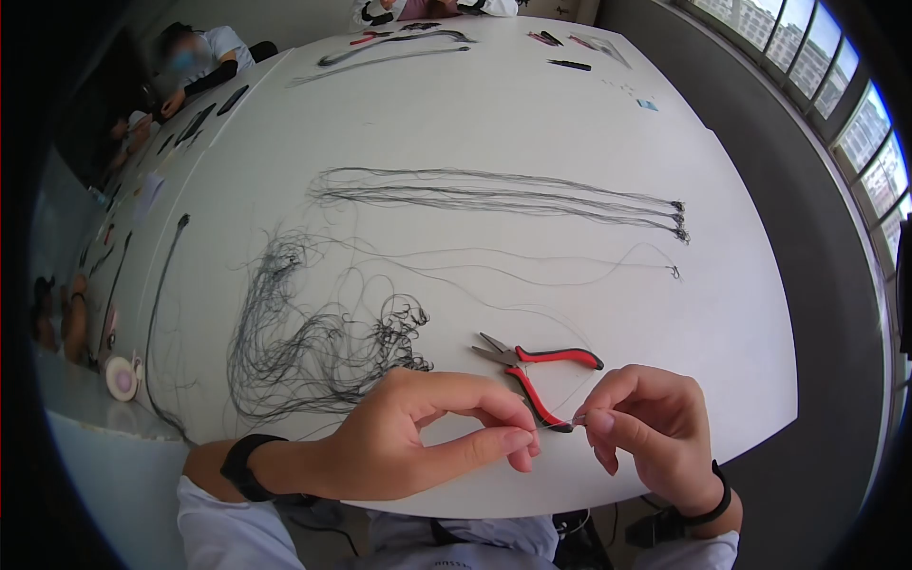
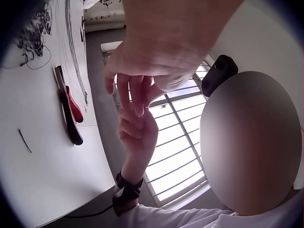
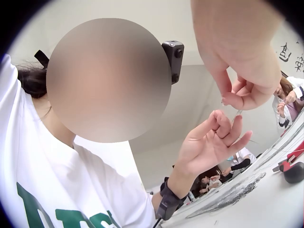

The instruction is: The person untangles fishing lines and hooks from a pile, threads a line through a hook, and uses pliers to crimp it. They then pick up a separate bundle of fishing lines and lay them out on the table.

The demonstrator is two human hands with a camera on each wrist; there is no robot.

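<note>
In the head view my right hand (image 1: 651,432) pinches a small shiny piece (image 1: 579,419) between thumb and forefinger; its kind I cannot tell. Left of it is my left hand (image 1: 437,432), thumb against the fingers, pinching a thin line (image 3: 238,113) that stretches between both hands in the right wrist view. Just beyond the hands lie needle-nose pliers (image 1: 513,357) with red and black handles, jaws apart. A tangled heap of dark fine lines (image 1: 313,356) spreads beyond the left hand, with small dark curled ends.
Long straight dark lines (image 1: 494,190) lie across the white table (image 1: 741,361), knotted at their right ends. A single line ends in a small hook-like piece (image 1: 675,273). Farther off are a black tool (image 1: 570,65) and other bundles (image 1: 389,59). People sit at the left and far sides.
</note>
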